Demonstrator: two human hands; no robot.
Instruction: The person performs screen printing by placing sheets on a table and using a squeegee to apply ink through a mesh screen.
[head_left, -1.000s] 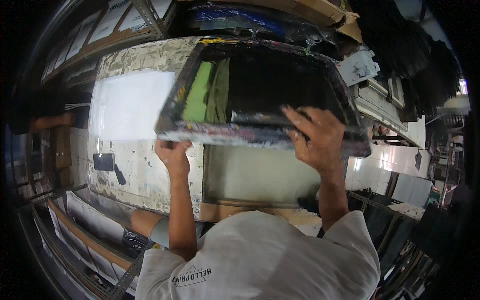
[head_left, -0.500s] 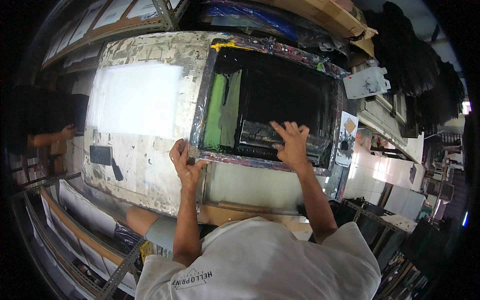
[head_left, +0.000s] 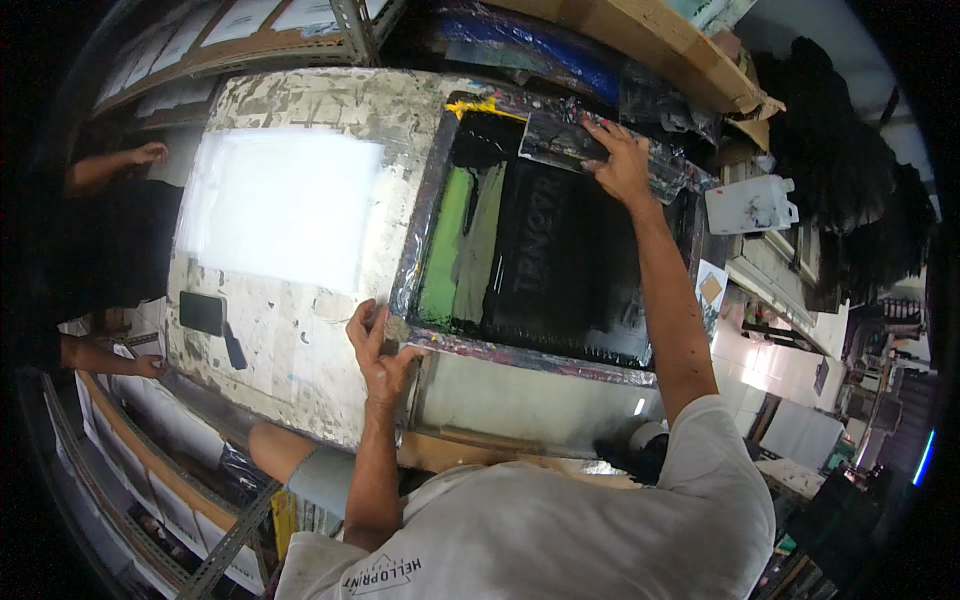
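Note:
My right hand (head_left: 622, 165) grips a long, ink-smeared squeegee (head_left: 555, 140) at the far rail of a screen printing frame (head_left: 540, 358). Black ink (head_left: 590, 280) covers most of the mesh, with faint letter shapes showing through. Along the mesh's left side runs a bare green strip (head_left: 447, 235), and yellow ink marks the far left corner. My left hand (head_left: 378, 350) holds the frame's near left corner, thumb on the near rail and fingers along the left side. The squeegee hides part of the far rail.
Left of the frame, a white sheet (head_left: 280, 200) lies on the stained table (head_left: 300, 385). A dark scraper (head_left: 205, 312) rests nearer. A co-worker's hands (head_left: 150, 153) show at far left. A white jug (head_left: 750, 205) stands beyond the frame's right; shelving (head_left: 225, 545) flanks me.
My right hand has moved the squeegee from the near side of the mesh to the far rail. My left hand stays at the corner. The co-worker's second hand has come into view.

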